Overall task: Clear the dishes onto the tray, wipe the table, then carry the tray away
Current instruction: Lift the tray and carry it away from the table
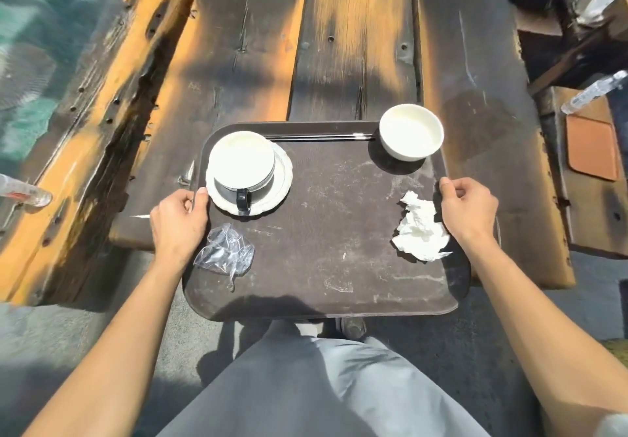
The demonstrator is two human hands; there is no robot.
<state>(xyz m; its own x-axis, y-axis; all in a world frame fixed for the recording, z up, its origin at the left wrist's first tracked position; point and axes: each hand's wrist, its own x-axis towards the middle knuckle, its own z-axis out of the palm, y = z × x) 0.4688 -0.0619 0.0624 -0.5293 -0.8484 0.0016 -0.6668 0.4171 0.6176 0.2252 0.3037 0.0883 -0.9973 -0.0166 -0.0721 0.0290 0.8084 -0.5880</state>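
Brown plastic tray (pixel 326 226), centre frame, loaded with white bowl (pixel 411 136) and cup (pixel 242 161); left hand (pixel 180 219) and right hand (pixel 470 210) clamp its side rims, fingers curled, seemingly for carrying.

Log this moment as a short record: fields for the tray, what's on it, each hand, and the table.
tray: brown tray, near part overhanging the table edge
far left: cup on a saucer, handle toward the person
far right: white bowl
far edge: dark chopsticks between cup and bowl
near left: clear plastic wrapper
right: crumpled napkin
left hand: gripping the tray's left rim
right hand: gripping the tray's right rim
table: weathered wooden table; no dishes on its visible part
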